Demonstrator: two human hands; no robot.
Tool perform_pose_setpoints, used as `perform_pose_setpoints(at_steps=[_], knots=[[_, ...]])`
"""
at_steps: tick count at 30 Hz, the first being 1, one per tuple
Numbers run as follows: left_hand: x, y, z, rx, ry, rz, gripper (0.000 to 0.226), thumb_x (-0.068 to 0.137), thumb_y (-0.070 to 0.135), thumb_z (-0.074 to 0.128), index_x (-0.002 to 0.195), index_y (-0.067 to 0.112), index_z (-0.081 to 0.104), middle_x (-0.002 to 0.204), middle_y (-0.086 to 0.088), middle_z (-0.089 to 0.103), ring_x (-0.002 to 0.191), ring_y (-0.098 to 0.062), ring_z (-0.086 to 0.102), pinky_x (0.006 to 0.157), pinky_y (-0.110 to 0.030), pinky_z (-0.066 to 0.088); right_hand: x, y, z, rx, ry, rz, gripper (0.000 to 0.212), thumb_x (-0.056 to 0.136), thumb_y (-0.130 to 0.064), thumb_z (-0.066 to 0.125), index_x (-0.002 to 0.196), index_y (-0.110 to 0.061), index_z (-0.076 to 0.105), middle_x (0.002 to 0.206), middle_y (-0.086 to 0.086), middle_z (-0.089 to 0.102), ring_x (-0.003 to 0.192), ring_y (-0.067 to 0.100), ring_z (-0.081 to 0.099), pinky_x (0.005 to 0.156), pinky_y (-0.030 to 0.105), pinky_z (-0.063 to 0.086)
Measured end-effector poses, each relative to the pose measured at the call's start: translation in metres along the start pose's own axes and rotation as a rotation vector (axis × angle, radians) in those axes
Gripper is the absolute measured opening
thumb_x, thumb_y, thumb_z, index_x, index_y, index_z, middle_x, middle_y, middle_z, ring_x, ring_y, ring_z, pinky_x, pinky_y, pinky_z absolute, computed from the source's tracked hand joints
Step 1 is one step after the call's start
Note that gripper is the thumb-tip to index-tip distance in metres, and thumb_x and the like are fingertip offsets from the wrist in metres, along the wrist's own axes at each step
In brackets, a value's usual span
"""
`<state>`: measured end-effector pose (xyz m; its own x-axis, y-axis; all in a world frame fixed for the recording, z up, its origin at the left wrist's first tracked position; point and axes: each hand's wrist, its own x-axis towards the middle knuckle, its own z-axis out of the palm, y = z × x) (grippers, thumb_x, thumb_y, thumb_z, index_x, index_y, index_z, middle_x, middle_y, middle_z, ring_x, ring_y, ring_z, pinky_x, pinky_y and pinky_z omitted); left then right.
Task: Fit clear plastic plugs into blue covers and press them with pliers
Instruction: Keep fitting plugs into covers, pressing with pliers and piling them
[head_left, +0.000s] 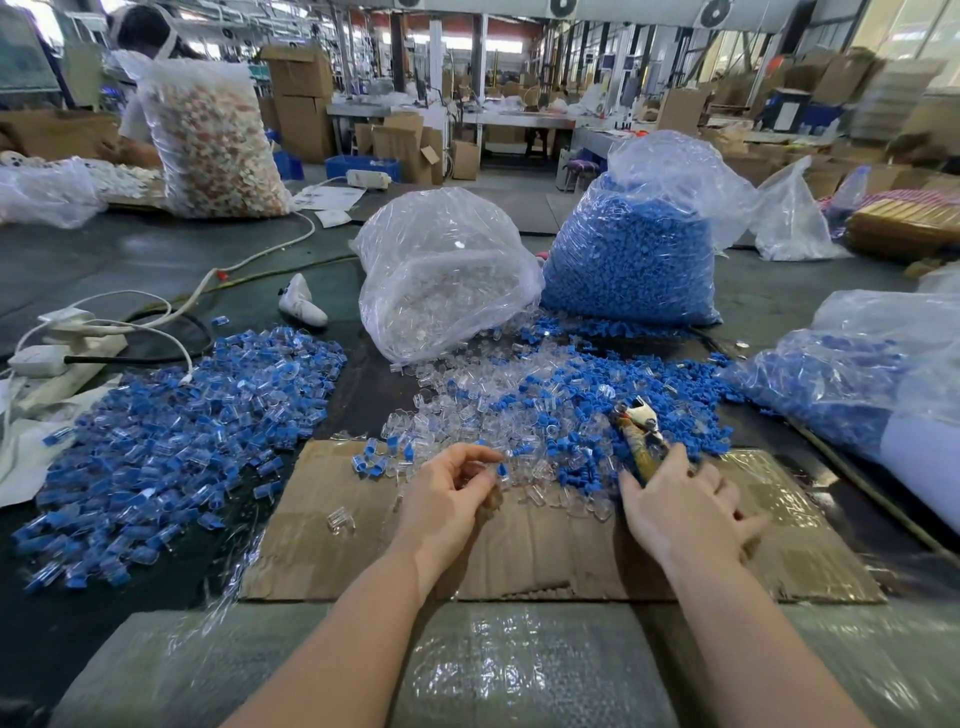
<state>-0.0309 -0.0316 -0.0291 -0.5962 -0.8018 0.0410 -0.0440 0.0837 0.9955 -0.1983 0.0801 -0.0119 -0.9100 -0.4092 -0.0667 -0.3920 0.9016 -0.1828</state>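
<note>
My left hand (452, 488) pinches a small blue cover (502, 470) between curled fingers at the near edge of a mixed heap of clear plugs (467, 410) and blue covers (576, 415). My right hand (680, 509) grips the handles of the pliers (636, 423), whose jaws point away over the blue covers. A single clear plug (340, 519) lies alone on the cardboard sheet (322, 551). A large pile of assembled blue-and-clear pieces (171, 447) spreads to the left.
A clear bag of plugs (441, 270) and a bag of blue covers (634, 254) stand behind the heap. Another bag of parts (872, 374) lies at the right. Power strips and cables (67, 338) sit at the left. A person (145, 36) works at the far left.
</note>
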Motion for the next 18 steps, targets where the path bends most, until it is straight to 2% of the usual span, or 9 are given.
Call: perform_pose_setpoints(at_steps=[2,4,6,8,10,12,14,16,18], knots=[[0.002,0.0,0.001,-0.053,0.014,-0.028,0.015,0.09,0.001,0.054,0.096,0.012,0.063,0.072,-0.006,0.062,0.06,-0.009,0.059,0.058,-0.02,0.051,0.004,0.003,-0.002,-0.014,-0.04,0.012,0.072,0.092,-0.06,0.031,0.149,-0.022,0.009,0.153,0.013,0.022,0.139,0.032,0.022,0.109,0.061,0.008],[0.004,0.0,0.001,-0.11,0.018,-0.064,0.016,0.09,0.0,0.054,0.095,0.011,0.063,0.074,-0.009,0.062,0.06,-0.012,0.058,0.056,-0.024,0.049,0.005,0.004,-0.004,-0.019,-0.028,0.001,0.066,0.094,-0.053,0.034,0.146,-0.018,0.015,0.15,0.015,0.026,0.136,0.033,0.028,0.109,0.059,0.012],[0.006,0.0,0.001,-0.152,0.024,-0.089,0.017,0.09,-0.001,0.053,0.094,0.011,0.064,0.073,-0.008,0.063,0.06,-0.013,0.058,0.055,-0.025,0.049,0.003,0.003,-0.007,-0.028,0.022,-0.036,0.052,0.095,-0.046,0.037,0.135,-0.013,0.031,0.142,0.019,0.034,0.128,0.035,0.035,0.107,0.054,0.023],[0.007,0.001,0.0,-0.185,0.041,-0.098,0.018,0.09,-0.001,0.053,0.093,0.012,0.065,0.071,-0.005,0.064,0.059,-0.012,0.06,0.053,-0.027,0.05,-0.003,0.002,-0.012,-0.046,0.103,-0.089,0.038,0.095,-0.042,0.038,0.117,-0.012,0.04,0.128,0.018,0.043,0.115,0.034,0.042,0.097,0.046,0.036],[0.008,0.002,-0.002,-0.214,0.054,-0.104,0.019,0.09,-0.001,0.053,0.094,0.013,0.064,0.067,-0.002,0.066,0.058,-0.011,0.061,0.051,-0.028,0.051,-0.01,0.001,-0.019,-0.066,0.198,-0.192,0.034,0.096,-0.041,0.036,0.113,-0.012,0.04,0.119,0.015,0.048,0.106,0.03,0.046,0.089,0.038,0.039],[0.009,0.004,-0.004,-0.248,0.062,-0.121,0.018,0.09,-0.001,0.052,0.096,0.012,0.063,0.064,0.0,0.066,0.056,-0.013,0.06,0.051,-0.029,0.049,-0.016,-0.002,-0.025,0.02,0.208,-0.368,0.034,0.098,-0.041,0.034,0.117,-0.013,0.042,0.11,0.008,0.052,0.095,0.022,0.048,0.082,0.03,0.04],[0.009,0.006,-0.003,-0.292,0.074,-0.149,0.017,0.091,0.0,0.051,0.098,0.011,0.063,0.063,-0.002,0.064,0.054,-0.015,0.056,0.049,-0.03,0.046,-0.025,-0.01,-0.03,0.222,0.055,-0.517,0.024,0.098,-0.037,0.035,0.106,-0.018,0.048,0.095,0.0,0.053,0.078,0.012,0.047,0.068,0.021,0.039],[0.01,0.01,-0.002,-0.317,0.098,-0.159,0.015,0.092,0.002,0.051,0.098,0.01,0.062,0.062,-0.003,0.063,0.051,-0.015,0.053,0.046,-0.028,0.044,-0.036,-0.02,-0.037,0.461,-0.199,-0.563,0.019,0.097,-0.031,0.04,0.083,-0.021,0.048,0.078,-0.003,0.051,0.061,0.009,0.042,0.054,0.02,0.032],[0.011,0.014,-0.001,-0.309,0.117,-0.153,0.014,0.093,0.003,0.05,0.097,0.011,0.061,0.063,-0.003,0.063,0.05,-0.012,0.055,0.044,-0.026,0.046,-0.045,-0.027,-0.04,0.61,-0.389,-0.561,0.027,0.096,-0.025,0.043,0.07,-0.019,0.044,0.066,-0.002,0.047,0.054,0.012,0.038,0.054,0.025,0.031]])
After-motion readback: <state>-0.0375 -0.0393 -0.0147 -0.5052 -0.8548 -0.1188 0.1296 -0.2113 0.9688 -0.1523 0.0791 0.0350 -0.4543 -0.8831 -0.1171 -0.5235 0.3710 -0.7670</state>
